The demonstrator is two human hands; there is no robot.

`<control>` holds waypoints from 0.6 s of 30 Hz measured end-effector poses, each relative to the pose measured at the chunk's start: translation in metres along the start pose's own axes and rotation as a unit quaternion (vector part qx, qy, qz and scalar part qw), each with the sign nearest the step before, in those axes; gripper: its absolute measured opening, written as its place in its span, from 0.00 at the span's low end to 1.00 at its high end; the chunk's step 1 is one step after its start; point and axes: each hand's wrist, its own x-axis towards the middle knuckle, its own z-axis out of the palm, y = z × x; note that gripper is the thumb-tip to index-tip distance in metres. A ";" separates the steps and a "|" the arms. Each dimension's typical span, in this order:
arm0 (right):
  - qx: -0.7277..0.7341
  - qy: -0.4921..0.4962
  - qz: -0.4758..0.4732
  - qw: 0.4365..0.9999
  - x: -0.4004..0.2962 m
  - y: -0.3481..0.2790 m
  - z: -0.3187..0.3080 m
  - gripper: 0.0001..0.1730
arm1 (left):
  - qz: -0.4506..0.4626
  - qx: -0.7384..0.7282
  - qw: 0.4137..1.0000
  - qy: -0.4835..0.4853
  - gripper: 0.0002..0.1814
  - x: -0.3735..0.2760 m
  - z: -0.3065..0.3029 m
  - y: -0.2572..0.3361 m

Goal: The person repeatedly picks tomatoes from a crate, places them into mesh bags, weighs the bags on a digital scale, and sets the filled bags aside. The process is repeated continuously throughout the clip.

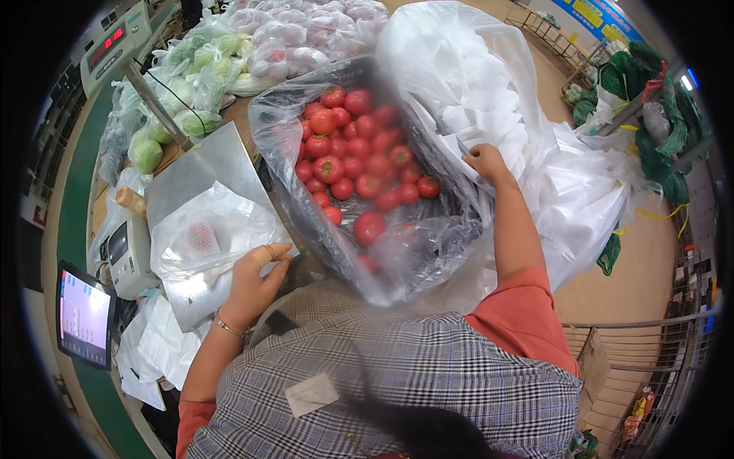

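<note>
A crate lined with clear plastic film (275, 123) stands before me, with many red tomatoes (358, 149) heaped inside. My right hand (487, 163) reaches over its right side, fingers pinched at the edge of a white foam sleeve (456, 152). That sleeve lies at the mouth of a large clear bag (453, 34) of similar white sleeves. My left hand (258, 281), a bandage around one finger, is at the rim of a thin plastic bag (229, 224) on the steel weighing plate (192, 160). Whether it grips the bag is unclear. Inside that bag sits one red item in white netting (202, 236).
The scale's display (109, 43) stands on a post at upper left. Bagged green vegetables (172, 97) and bagged netted produce (309, 34) lie beyond. A label printer (129, 258) and a screen (85, 314) stand at left. Green net sacks (665, 132) hang at right.
</note>
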 end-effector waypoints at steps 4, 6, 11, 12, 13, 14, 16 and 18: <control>0.015 0.223 0.002 0.975 -0.026 -0.012 -0.006 0.19 | -0.006 -0.011 1.000 0.009 0.13 -0.005 -0.003 -0.002; 0.031 0.291 -0.118 0.949 -0.039 -0.024 -0.007 0.17 | -0.007 -0.024 0.999 0.033 0.13 -0.008 -0.002 -0.002; -0.115 0.118 -0.126 0.978 -0.064 -0.046 0.004 0.17 | -0.010 -0.027 1.000 -0.004 0.14 -0.013 0.002 0.014; -0.104 0.125 -0.044 0.986 -0.062 -0.042 0.005 0.17 | -0.004 -0.018 1.000 -0.008 0.14 -0.014 0.001 0.013; -0.094 0.128 0.037 0.987 -0.059 -0.039 0.006 0.18 | 0.000 -0.009 1.000 -0.011 0.14 -0.015 0.001 0.012; -0.010 0.273 -0.011 0.962 -0.061 -0.033 0.005 0.16 | -0.006 -0.021 1.000 -0.008 0.14 -0.017 0.002 0.011; 0.173 0.441 -0.073 0.878 -0.079 -0.053 -0.014 0.12 | -0.023 -0.042 0.999 0.014 0.14 -0.019 0.002 0.012; 0.353 0.412 -0.086 0.836 -0.117 -0.115 -0.042 0.09 | -0.003 -0.048 0.998 0.032 0.17 -0.020 0.003 0.012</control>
